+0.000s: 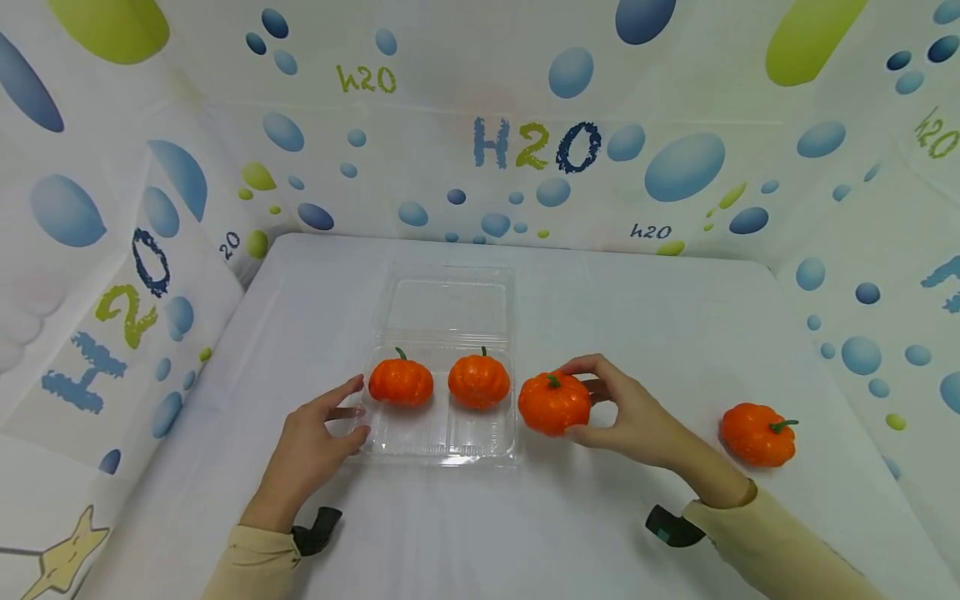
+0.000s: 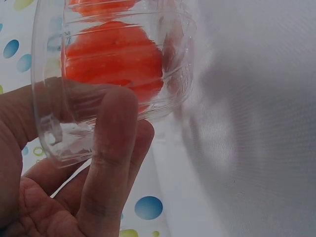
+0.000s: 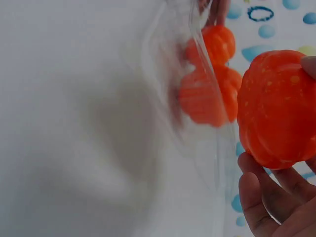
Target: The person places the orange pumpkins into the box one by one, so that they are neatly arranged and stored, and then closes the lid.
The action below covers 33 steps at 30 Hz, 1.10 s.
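Observation:
A clear plastic clamshell container (image 1: 480, 450) lies with its lid (image 1: 450, 304) folded back. Inside its near half sit two small orange pumpkins, the left pumpkin (image 1: 401, 382) and the right pumpkin (image 1: 478, 382), each with a green stem. My left hand (image 1: 315, 442) grips the container's left edge; the left wrist view shows its fingers (image 2: 116, 143) at the clear wall. Just beyond the container's right edge, my right hand (image 1: 633, 412) holds another orange pumpkin (image 1: 553, 404) between thumb and fingers. This held pumpkin (image 3: 279, 108) appears large in the right wrist view.
A further orange pumpkin (image 1: 757, 435) lies tipped on the white table (image 1: 600, 533), right of my right forearm. Cloth walls (image 1: 450, 167) with blue and green drop prints stand behind the table and at both sides.

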### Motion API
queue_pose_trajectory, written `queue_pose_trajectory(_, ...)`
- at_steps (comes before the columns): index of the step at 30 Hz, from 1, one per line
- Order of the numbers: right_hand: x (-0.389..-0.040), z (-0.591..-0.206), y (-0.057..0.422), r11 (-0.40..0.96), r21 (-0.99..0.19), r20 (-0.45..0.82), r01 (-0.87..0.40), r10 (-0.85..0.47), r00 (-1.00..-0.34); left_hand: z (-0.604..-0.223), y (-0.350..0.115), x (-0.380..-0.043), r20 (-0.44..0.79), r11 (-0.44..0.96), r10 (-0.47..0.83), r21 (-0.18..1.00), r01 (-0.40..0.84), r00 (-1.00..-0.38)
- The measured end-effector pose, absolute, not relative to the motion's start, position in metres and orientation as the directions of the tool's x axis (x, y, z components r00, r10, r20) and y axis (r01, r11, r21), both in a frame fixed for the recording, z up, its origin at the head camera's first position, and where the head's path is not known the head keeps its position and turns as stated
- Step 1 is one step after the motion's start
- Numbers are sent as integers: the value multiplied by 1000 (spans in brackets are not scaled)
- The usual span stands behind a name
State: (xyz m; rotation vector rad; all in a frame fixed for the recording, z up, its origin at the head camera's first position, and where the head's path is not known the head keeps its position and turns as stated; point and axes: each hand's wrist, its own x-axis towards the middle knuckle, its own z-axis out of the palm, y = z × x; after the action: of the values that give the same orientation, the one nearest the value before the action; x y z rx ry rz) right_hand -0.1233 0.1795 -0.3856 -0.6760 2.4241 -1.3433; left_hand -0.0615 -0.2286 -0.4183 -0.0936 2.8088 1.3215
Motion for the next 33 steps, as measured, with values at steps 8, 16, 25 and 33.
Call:
queue_pose_trajectory(8, -118, -386, 152, 334, -899, 11, -282, -628, -778, -418, -227, -61, -59, 625, -44, 777, -73, -997)
queue_pose_trajectory(16, -111, -385, 127, 225, -951, 8, -212, -669, -743, -417, -227, -60, -57, 626, -48, 777, -74, -997)
queue_pose_trajectory(25, -111, -381, 103, 55, -997, 6, -59, -681, -732, -417, -227, -61, -34, 619, -35, 784, -49, -999)
queue_pose_trajectory(33, -109, -381, 85, 256, -954, -50, -154, -646, -762, -418, -226, -61, -56, 634, -49, 769, -74, -997)
